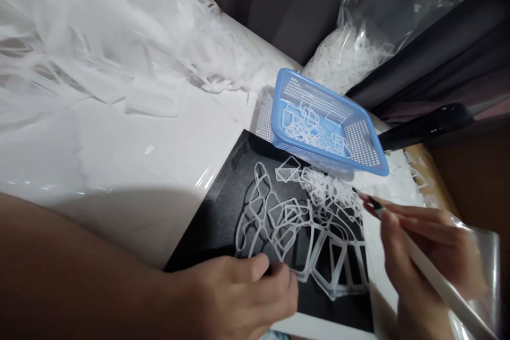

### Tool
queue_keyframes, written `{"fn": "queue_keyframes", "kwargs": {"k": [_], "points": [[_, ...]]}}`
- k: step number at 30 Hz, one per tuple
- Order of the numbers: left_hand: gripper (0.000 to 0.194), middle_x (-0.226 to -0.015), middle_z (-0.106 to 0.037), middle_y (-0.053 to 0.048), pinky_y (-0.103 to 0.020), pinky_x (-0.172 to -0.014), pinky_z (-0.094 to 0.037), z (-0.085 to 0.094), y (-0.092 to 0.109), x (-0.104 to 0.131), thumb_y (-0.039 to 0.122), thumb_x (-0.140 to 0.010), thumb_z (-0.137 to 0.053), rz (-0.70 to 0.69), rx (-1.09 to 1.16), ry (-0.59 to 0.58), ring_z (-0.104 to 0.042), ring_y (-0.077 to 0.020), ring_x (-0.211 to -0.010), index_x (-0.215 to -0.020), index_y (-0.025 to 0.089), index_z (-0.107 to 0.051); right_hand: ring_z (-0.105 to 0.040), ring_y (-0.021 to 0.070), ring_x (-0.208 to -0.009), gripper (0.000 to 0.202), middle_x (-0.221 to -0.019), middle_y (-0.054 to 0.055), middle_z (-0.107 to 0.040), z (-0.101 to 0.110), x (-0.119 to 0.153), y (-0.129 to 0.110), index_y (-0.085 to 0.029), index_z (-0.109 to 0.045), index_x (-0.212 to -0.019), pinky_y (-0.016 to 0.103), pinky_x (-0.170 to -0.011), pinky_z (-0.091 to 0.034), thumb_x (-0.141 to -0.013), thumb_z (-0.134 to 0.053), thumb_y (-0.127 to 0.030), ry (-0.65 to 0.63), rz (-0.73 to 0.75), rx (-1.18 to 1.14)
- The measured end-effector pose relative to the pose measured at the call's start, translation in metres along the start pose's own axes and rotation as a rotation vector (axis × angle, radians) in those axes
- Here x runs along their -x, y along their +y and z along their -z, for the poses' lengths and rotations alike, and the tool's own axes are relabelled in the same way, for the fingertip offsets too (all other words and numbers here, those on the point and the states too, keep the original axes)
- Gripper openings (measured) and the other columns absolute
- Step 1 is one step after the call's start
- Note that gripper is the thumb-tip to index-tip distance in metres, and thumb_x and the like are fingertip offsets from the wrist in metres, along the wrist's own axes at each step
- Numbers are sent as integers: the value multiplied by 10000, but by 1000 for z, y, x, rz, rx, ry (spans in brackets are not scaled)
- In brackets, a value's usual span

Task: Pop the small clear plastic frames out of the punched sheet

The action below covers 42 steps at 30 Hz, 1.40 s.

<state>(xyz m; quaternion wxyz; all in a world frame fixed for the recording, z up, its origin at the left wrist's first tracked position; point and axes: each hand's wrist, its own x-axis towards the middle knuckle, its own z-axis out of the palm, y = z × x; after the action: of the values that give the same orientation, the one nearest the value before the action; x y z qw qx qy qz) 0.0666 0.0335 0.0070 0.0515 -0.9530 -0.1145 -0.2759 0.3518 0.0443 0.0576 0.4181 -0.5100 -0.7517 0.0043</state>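
Observation:
My right hand (434, 255) is closed around a slim pen-like tool (432, 276) with a pale shaft and a dark tip. The tip points toward a pile of white frame-shaped plastic pieces (326, 188) on a black mat (215, 212). My left hand (251, 292) rests at the mat's near edge, fingers curled and pressed together. Just beyond its fingertips lies a branching sprue of white plastic loops and frames (297, 228). Whatever sits between the left fingers, if anything, is hidden.
Behind the mat a blue basket (330, 162) holds several small white frames. A large heap of white plastic strips (131, 37) covers the table's far left. A clear bag of white pieces (342, 58) stands behind the basket, with a dark cylindrical object (426, 127) at right.

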Motion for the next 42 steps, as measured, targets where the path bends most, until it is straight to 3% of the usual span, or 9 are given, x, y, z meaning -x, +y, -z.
{"fn": "queue_keyframes", "kwargs": {"k": [1,3,6,9,15,29,35,38,42], "points": [[237,-1310,-613,-32,-269,-899,-478,-3,0,0,277,-935,-532,0,-15,27,-511,-193,-1203,-1016,197,-740,-739,234,-813,189,-902,46,-708,-5,-1,-6,-194,-612,-908,317,-625,-569,-828,-683,-38,25,20,-62],[278,-1396,-562,-59,-300,-989,-454,-8,0,1,305,-926,-533,4,-2,50,-460,-224,-1301,-1092,175,-714,-730,249,-814,183,-879,60,-715,-9,-3,-14,-185,-618,-875,339,-643,-572,-819,-669,-18,-59,-16,-141],[258,-1310,-630,-101,-354,-1071,-414,-9,0,0,349,-891,-581,-25,57,-2,-538,-248,-1239,-1038,176,-704,-716,219,-803,183,-904,72,-721,-3,-4,-21,-181,-617,-881,296,-626,-576,-838,-624,-3,-394,-50,-240],[208,-1181,-691,-104,-363,-978,-476,-6,-1,-2,366,-884,-591,-39,79,-55,-627,-244,-1064,-963,196,-681,-707,171,-775,173,-856,49,-709,0,-7,-25,-184,-585,-851,243,-645,-579,-867,-574,-13,-644,-18,-355],[170,-1162,-695,-100,-350,-891,-506,-4,-3,-4,304,-907,-556,-29,107,-31,-630,-227,-1021,-958,197,-679,-678,151,-722,124,-756,22,-659,-14,-1,-38,-190,-547,-834,235,-678,-565,-929,-527,-113,-824,-26,-354],[174,-1169,-693,-74,-341,-878,-521,-4,-3,-3,310,-872,-599,-58,135,-20,-619,-216,-1010,-972,211,-701,-680,141,-709,173,-768,30,-684,-22,4,-52,-175,-583,-858,222,-671,-568,-918,-489,-43,-748,78,-221],[139,-1032,-717,-45,-301,-952,-497,10,-9,-8,232,-893,-568,-65,159,-104,-621,-186,-966,-932,209,-699,-701,169,-963,264,-894,46,-743,-17,19,-52,-161,-652,-935,286,-955,-541,-1027,-406,-137,-676,339,-9],[123,-879,-695,-31,-309,-899,-518,14,-13,-13,208,-889,-557,-58,179,-113,-615,-184,-866,-853,204,-675,-689,187,-978,308,-906,39,-755,-14,21,-55,-175,-657,-888,306,-927,-530,-1027,-389,-114,-700,459,110],[149,-715,-581,-13,-298,-685,-504,13,-13,-15,191,-890,-539,-41,201,-122,-520,-164,-671,-757,194,-604,-667,170,-866,373,-873,14,-752,-14,21,-57,-190,-652,-846,331,-909,-474,-1026,-347,-70,-699,519,164]]}}
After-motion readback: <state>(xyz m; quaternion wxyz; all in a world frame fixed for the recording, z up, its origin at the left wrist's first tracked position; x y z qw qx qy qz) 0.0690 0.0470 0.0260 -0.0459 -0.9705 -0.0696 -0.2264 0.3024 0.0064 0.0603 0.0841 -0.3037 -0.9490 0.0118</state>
